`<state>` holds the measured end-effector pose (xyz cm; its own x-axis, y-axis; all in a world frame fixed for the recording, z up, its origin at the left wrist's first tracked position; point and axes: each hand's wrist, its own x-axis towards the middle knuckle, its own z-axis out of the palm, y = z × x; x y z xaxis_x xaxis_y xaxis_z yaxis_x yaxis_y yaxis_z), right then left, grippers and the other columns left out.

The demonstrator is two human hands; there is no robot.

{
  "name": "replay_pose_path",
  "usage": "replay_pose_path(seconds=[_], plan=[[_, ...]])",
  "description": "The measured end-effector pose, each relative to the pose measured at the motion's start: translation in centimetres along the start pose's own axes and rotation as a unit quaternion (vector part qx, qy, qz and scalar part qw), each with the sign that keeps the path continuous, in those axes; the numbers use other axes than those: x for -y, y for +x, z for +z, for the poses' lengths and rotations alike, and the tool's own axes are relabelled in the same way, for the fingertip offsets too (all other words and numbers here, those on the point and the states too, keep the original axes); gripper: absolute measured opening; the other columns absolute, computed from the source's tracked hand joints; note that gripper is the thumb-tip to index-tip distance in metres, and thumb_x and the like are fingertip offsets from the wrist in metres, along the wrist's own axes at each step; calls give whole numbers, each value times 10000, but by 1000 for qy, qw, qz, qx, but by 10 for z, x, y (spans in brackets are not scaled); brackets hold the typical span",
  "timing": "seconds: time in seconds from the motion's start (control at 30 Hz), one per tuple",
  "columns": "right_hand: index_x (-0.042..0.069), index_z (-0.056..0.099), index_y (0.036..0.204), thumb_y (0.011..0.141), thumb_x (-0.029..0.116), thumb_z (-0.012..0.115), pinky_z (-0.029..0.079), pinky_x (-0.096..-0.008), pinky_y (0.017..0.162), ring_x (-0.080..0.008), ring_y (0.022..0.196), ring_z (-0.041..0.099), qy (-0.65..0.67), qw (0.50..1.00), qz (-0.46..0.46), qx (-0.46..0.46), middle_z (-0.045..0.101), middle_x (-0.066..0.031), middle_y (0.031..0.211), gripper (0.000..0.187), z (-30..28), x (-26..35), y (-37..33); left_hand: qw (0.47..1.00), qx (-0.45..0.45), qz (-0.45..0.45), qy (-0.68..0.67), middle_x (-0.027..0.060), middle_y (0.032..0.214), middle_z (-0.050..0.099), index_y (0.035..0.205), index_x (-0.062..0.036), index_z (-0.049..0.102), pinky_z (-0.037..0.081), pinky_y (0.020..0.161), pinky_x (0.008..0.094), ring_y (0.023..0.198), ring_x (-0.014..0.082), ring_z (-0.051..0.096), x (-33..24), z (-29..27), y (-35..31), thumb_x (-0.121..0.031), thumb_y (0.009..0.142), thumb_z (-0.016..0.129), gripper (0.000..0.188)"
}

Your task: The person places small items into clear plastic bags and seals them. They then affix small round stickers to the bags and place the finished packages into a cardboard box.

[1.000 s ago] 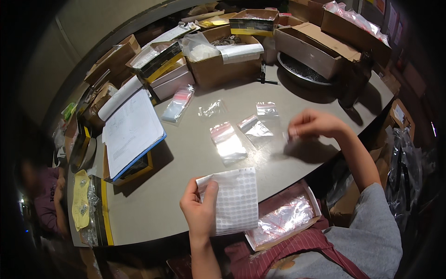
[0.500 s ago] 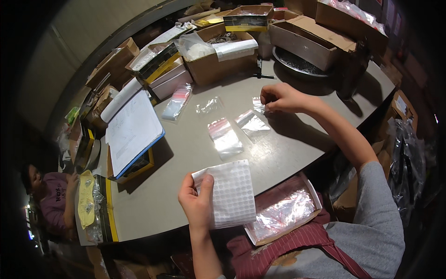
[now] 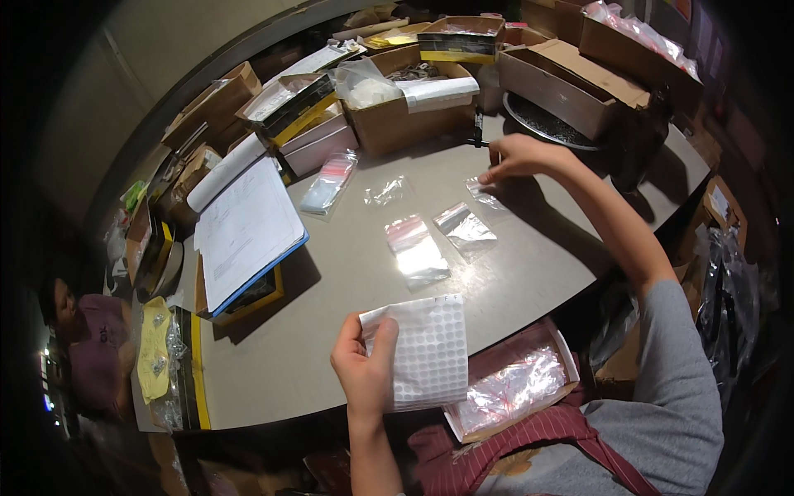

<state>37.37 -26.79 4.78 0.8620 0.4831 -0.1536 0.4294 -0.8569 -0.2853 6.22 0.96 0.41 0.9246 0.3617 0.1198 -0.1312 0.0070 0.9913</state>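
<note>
My left hand (image 3: pixel 364 364) holds a white sheet of round grey-white dot stickers (image 3: pixel 428 351), thumb on top, near the table's front edge. Over the table's right half, my right hand (image 3: pixel 521 157) is closed with its fingertips at the upper edge of a small clear plastic bag (image 3: pixel 488 197). Whatever is between those fingers is too small to make out. Nearer to me lie a clear zip bag (image 3: pixel 465 227) and a shiny zip bag with a pinkish top (image 3: pixel 416 252). Another small clear bag (image 3: pixel 386 191) lies farther left.
Beyond the bags is a wrapped bag bundle (image 3: pixel 329 183). A black pen (image 3: pixel 478 136) lies beside my right hand. A clipboard with papers (image 3: pixel 248 227) leans at left; cardboard boxes (image 3: pixel 413 120) line the back. A box of clear bags (image 3: pixel 513 384) sits before me. A person (image 3: pixel 99 351) is far left.
My right hand's fingers have shifted slightly at the small bag, which still lies under them. My left hand keeps hold of the sticker sheet. The whole view has shifted a little.
</note>
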Motion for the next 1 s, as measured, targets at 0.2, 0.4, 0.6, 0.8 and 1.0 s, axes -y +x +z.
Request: replay_pose_path(seconds=[0.2, 0.4, 0.6, 0.8, 1.0], plan=[[-29, 699, 1038, 916, 411, 711, 512, -434, 806, -351, 901, 676, 23, 995, -97, 7, 702, -231, 944, 457, 15, 2, -10, 999, 26, 7, 21, 27, 961, 690, 1077, 30, 658, 485, 790, 240, 865, 80, 608, 7, -5, 0, -85, 958, 683, 167], [-16, 673, 992, 901, 476, 712, 509, -436, 790, -355, 880, 668, 80, 993, -62, -53, 681, -226, 906, 502, 14, -6, -20, 1000, 14, 12, 5, 32, 962, 701, 1044, 47, 666, 492, 815, 250, 883, 80, 605, 4, -2, -1, -49, 947, 670, 137], [6, 643, 950, 874, 438, 757, 511, -427, 833, -323, 946, 659, 21, 993, -103, -56, 687, -168, 954, 453, 35, 6, -4, 999, 25, 17, 19, 18, 955, 686, 1069, 37, 662, 480, 800, 239, 867, 73, 597, 0, -1, 0, -73, 958, 671, 156], [4, 649, 975, 862, 104, 721, 521, -329, 790, -170, 845, 616, 395, 912, -114, 5, 677, -75, 906, 167, 26, 0, -25, 999, 13, 32, -5, 12, 953, 677, 1110, 24, 661, 467, 766, 224, 836, 68, 596, 4, -3, 0, -102, 964, 686, 195], [-25, 695, 1033, 920, 64, 660, 572, -345, 692, -215, 764, 728, 450, 886, -112, -15, 718, -144, 928, 148, 42, 19, -60, 1000, 13, 5, -20, 20, 957, 683, 1078, 40, 660, 462, 756, 216, 843, 55, 583, 1, -2, -3, -57, 962, 653, 151]])
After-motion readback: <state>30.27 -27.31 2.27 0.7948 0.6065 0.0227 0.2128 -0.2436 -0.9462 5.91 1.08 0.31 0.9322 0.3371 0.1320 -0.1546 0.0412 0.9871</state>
